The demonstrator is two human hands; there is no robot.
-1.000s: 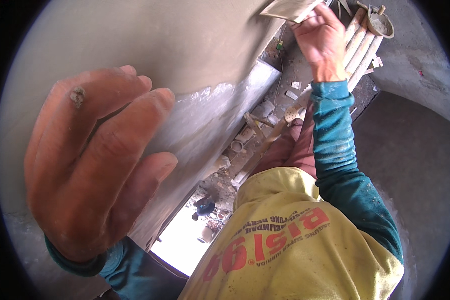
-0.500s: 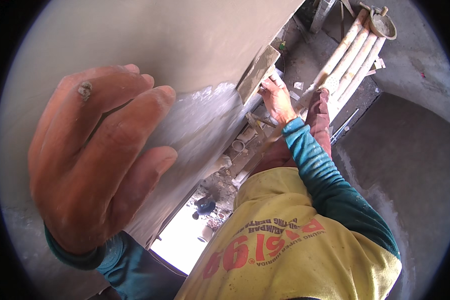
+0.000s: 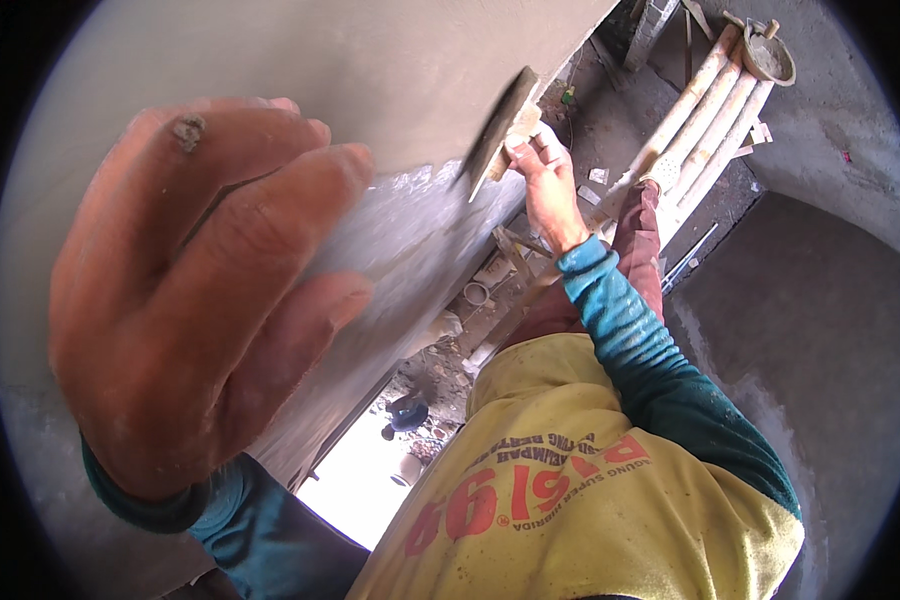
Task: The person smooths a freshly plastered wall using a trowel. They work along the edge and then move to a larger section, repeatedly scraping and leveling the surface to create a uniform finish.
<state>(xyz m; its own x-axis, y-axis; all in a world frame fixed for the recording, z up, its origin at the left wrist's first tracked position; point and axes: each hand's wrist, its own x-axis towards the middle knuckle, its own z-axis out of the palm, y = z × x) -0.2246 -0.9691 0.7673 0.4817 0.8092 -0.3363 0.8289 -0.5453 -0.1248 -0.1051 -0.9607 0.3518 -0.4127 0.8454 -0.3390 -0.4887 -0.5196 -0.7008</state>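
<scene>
Large at the left, my left hand (image 3: pixel 200 300) hovers before the plastered wall (image 3: pixel 390 70); its fingers are loosely bent, the thumb stands apart, and nothing shows in its grasp. A grey lump of mortar clings to one of its fingers. Farther off, my right hand (image 3: pixel 550 190) grips a plastering float (image 3: pixel 500 140), a flat rectangular board seen nearly edge-on. The float is tilted at the wall, its dark shadow beside it; whether its edge touches the plaster I cannot tell. Smooth, matt plaster lies above a shinier, streaked band (image 3: pixel 390 220) of wall.
My foot (image 3: pixel 660 172) stands on a scaffold of pale poles (image 3: pixel 710 110), which carries a mortar bowl (image 3: pixel 768 55) at its far end. Far below are a bucket (image 3: pixel 476 293), rubble and wooden pieces. A bright opening (image 3: pixel 355 485) and a person in dark blue (image 3: pixel 408 412) show below.
The float has turned from showing its broad back to nearly edge-on and shifted slightly left with my right hand. My left hand has moved a little up and to the right.
</scene>
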